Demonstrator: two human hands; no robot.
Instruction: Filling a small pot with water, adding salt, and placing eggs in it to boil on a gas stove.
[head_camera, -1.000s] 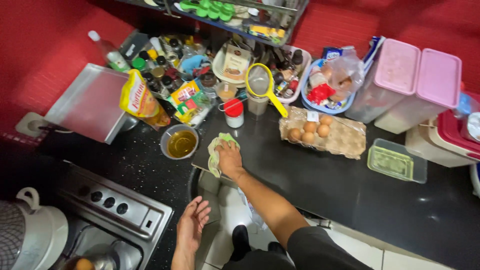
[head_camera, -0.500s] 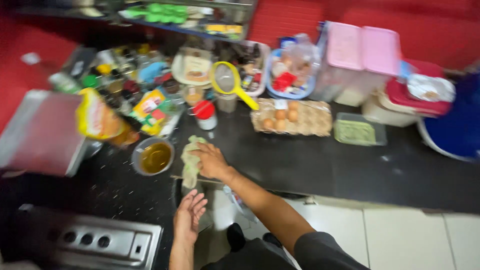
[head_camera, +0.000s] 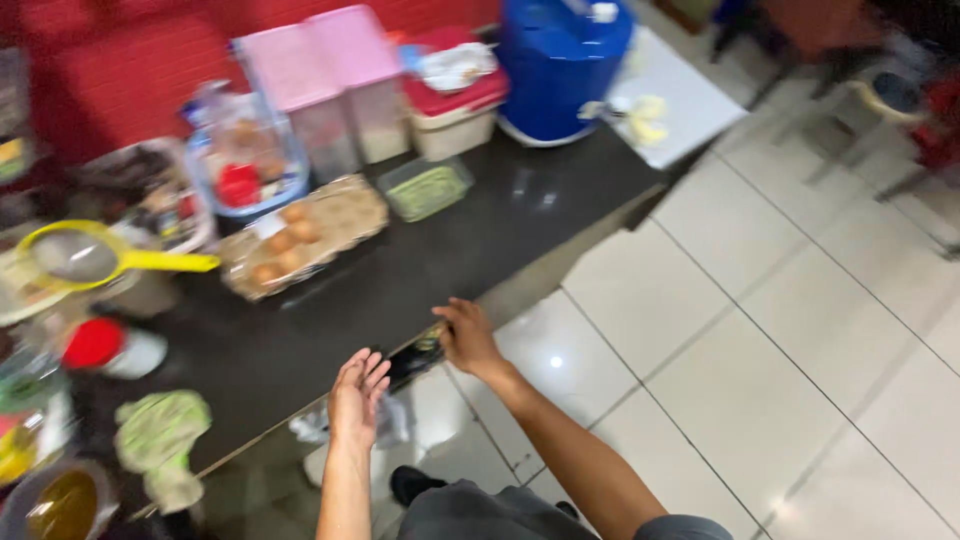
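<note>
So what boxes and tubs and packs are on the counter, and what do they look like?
Two tall bins: back of the counter, clear boxes with pink lids.
Low tub: right of them, cream with a red lid.
Blue barrel: far right, round.
Small flat container: in front of the bins, clear with greenish contents.
Egg tray: middle, brownish, holding a few brown eggs.
No readable labels, signs or screens; the picture is blurred.

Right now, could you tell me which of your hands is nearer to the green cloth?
Left. The left hand hovers open at the counter's front edge, right of the green cloth. The right hand rests on that edge farther right, well away from it.
</note>
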